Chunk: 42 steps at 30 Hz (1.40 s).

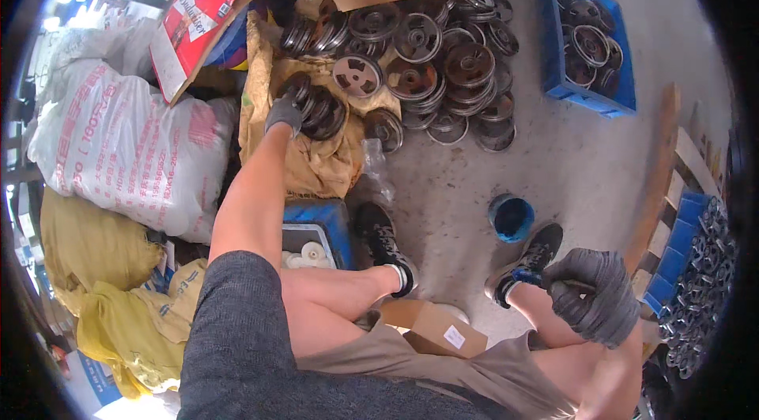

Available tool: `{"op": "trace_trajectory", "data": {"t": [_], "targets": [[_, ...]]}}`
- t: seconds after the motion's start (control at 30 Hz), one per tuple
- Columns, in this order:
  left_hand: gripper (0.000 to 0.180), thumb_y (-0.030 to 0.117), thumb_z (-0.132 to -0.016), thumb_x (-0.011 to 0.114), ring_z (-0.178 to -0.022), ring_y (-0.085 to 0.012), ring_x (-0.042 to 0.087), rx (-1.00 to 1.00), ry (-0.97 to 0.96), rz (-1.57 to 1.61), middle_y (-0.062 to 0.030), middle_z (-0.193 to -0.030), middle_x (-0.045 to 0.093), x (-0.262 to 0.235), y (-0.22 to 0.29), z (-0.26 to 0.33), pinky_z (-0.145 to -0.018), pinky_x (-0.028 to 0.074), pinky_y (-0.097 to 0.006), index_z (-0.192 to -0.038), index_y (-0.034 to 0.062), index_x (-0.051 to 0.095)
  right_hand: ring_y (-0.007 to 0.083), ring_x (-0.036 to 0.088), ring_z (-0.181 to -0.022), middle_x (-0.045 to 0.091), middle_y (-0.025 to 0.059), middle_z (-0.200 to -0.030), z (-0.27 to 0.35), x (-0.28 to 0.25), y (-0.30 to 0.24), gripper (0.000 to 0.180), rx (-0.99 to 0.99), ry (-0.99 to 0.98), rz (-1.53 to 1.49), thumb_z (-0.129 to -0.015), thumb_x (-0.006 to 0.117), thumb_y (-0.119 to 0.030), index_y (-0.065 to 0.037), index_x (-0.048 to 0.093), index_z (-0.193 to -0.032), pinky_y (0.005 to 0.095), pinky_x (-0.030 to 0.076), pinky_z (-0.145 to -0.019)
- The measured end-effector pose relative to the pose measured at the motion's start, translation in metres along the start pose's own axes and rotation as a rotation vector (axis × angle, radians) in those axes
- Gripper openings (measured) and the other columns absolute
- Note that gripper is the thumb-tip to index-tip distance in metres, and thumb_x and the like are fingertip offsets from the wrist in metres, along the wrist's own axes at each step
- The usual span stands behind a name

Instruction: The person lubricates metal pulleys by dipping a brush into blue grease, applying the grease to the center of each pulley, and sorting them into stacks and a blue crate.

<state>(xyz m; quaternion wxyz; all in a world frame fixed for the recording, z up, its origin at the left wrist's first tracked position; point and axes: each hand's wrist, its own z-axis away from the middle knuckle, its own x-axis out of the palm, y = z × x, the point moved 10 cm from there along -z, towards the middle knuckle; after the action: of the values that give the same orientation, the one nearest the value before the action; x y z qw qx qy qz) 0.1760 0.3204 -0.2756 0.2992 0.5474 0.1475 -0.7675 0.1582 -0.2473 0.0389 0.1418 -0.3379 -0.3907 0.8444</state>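
My left hand, in a grey glove, reaches forward to dark, round metal wheels on a brown sack. It touches the left edge of this cluster; its fingertips are hidden, so I cannot tell whether it grips a wheel. Beyond the sack lies a heap of similar flanged wheels, one with a paler slotted face. Above my right knee, my right hand is gloved too, its fingers curled in. Something small and pale shows between thumb and fingers, too small to name.
A blue crate of wheels stands far right. Between my feet and it sits a blue round container. Small metal parts fill the right edge. White sacks crowd the left. A blue bin and open carton are near my legs.
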Motion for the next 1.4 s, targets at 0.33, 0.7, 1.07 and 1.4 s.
{"op": "trace_trajectory", "data": {"t": [0.33,0.7,1.07,1.4], "targets": [[0.048,0.031,-0.082,0.07,-0.098,-0.0368,0.065,0.183,-0.175,0.134,-0.0206,-0.109,0.067,-0.11,0.025,0.112,-0.088,0.052,-0.042,-0.121,0.0067,0.059,0.0191,0.068,-0.072,0.069,0.0161,-0.079,0.014,0.003,-0.026,0.016,-0.052,-0.033,-0.036,-0.076,0.062,0.001,0.0,0.069,-0.09,0.0312,0.053,-0.066],[0.035,0.005,-0.089,0.064,-0.092,-0.009,0.059,0.596,-0.034,0.883,-0.0003,-0.096,0.06,-0.266,0.171,0.307,-0.08,0.052,-0.024,-0.123,0.0053,0.058,0.02,0.068,-0.078,0.072,0.0132,-0.087,-0.001,0.014,0.068,0.023,0.094,0.012,0.17,-0.085,0.065,-0.012,-0.002,0.068,-0.105,0.0363,0.054,-0.073],[0.056,0.003,-0.083,0.069,-0.106,-0.0155,0.061,0.446,-0.349,1.065,-0.0087,-0.121,0.064,-0.169,0.238,0.342,-0.092,0.051,-0.028,-0.136,0.0076,0.052,0.0161,0.069,-0.07,0.07,0.0098,-0.086,0.037,0.0,-0.027,0.031,-0.263,0.272,-0.682,-0.093,0.063,-0.024,0.001,0.065,-0.111,0.0261,0.055,-0.058],[0.043,0.004,-0.086,0.067,-0.1,-0.0172,0.065,0.472,-0.274,1.164,-0.015,-0.112,0.068,-0.179,0.261,0.348,-0.089,0.052,-0.027,-0.127,-0.005,0.056,0.0143,0.066,-0.065,0.069,0.0067,-0.082,0.018,0.02,-0.022,0.026,-0.05,0.235,-0.741,-0.094,0.065,-0.022,-0.001,0.067,-0.11,0.0288,0.054,-0.056]]}}
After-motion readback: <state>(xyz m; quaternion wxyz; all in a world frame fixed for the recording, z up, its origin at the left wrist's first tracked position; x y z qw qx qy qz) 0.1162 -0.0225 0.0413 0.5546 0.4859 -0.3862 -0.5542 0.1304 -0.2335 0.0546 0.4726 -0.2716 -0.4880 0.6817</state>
